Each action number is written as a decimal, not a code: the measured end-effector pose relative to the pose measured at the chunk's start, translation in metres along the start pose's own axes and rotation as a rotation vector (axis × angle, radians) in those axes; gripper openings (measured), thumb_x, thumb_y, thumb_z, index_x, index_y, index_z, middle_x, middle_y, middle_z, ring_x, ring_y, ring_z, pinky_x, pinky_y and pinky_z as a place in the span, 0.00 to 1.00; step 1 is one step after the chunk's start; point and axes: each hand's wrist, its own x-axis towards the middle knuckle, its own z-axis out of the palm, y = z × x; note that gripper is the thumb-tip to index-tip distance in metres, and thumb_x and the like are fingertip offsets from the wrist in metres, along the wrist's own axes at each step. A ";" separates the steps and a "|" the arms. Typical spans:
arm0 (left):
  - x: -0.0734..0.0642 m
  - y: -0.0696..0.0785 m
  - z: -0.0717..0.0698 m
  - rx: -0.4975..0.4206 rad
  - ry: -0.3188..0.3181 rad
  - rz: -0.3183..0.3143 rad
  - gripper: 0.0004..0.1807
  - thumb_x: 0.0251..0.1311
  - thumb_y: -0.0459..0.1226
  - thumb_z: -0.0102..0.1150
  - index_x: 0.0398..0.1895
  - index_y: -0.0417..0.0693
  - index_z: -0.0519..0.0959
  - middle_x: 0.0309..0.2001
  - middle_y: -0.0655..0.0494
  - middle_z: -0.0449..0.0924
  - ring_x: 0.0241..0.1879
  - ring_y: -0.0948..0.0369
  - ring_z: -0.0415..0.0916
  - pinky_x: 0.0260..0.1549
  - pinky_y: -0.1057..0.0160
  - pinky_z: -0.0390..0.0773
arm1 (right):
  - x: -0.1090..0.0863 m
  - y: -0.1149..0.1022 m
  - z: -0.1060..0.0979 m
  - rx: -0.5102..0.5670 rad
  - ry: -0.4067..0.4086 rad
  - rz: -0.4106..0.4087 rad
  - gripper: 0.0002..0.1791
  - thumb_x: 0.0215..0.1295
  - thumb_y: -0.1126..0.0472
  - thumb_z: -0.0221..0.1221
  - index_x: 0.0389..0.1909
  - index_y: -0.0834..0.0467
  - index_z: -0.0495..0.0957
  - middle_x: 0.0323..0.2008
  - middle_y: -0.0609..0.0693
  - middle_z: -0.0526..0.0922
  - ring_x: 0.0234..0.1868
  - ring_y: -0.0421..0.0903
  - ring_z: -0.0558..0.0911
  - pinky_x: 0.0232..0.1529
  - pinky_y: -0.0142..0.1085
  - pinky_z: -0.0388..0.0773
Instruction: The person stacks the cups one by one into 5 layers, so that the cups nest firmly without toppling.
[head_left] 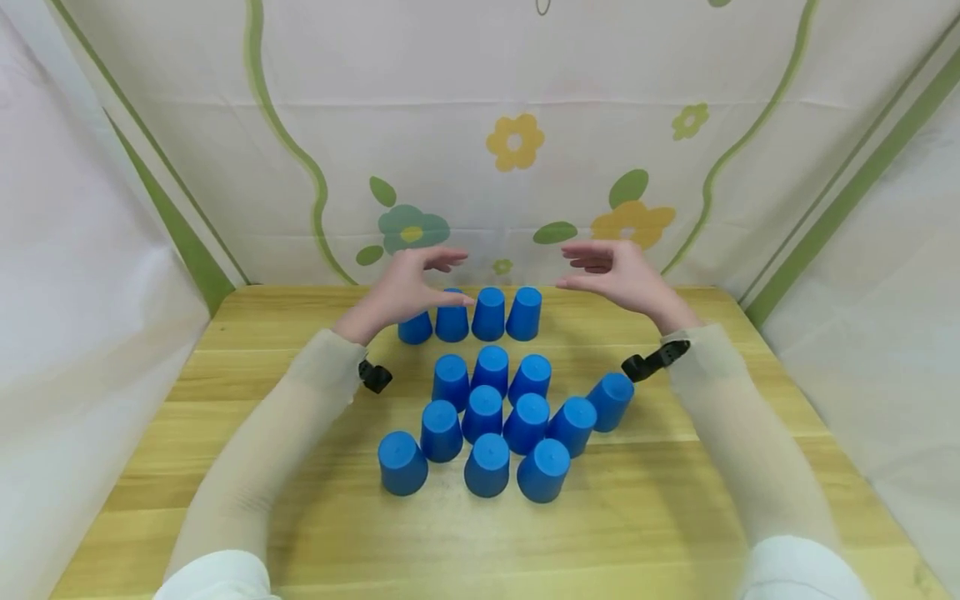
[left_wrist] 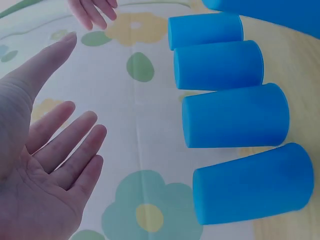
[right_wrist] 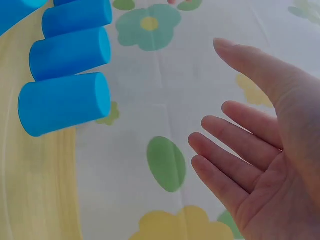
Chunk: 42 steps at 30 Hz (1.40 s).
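My left hand (head_left: pixel 408 287) hovers above the left part of the back row of blue cups, its fingers relaxed and its palm turned inward, holding nothing. Facing it across a gap, my right hand (head_left: pixel 618 275) is raised to the right of that row, also bare. The back row's cups stand upside down side by side, such as the blue cup (head_left: pixel 489 315) and the rightmost cup (head_left: pixel 524 314). In the left wrist view the nearest cup (left_wrist: pixel 252 185) lies off to the side of the left hand (left_wrist: pixel 55 160). The right wrist view shows the right hand (right_wrist: pixel 250 150) apart from the end cup (right_wrist: pixel 65 104).
In front of the back row stand several more upturned blue cups, among them a middle cup (head_left: pixel 482 414), a front-left cup (head_left: pixel 402 463) and a far-right cup (head_left: pixel 611 402). They rest on a wooden table (head_left: pixel 330 533). A flowered curtain (head_left: pixel 442 142) hangs behind.
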 end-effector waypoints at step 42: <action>-0.087 -0.034 0.051 -0.193 -0.135 -0.128 0.32 0.55 0.47 0.78 0.62 0.47 0.80 0.58 0.54 0.82 0.54 0.54 0.80 0.56 0.45 0.78 | -0.137 0.064 0.020 0.021 -0.055 0.068 0.34 0.61 0.51 0.73 0.66 0.58 0.76 0.62 0.54 0.80 0.64 0.56 0.77 0.58 0.25 0.72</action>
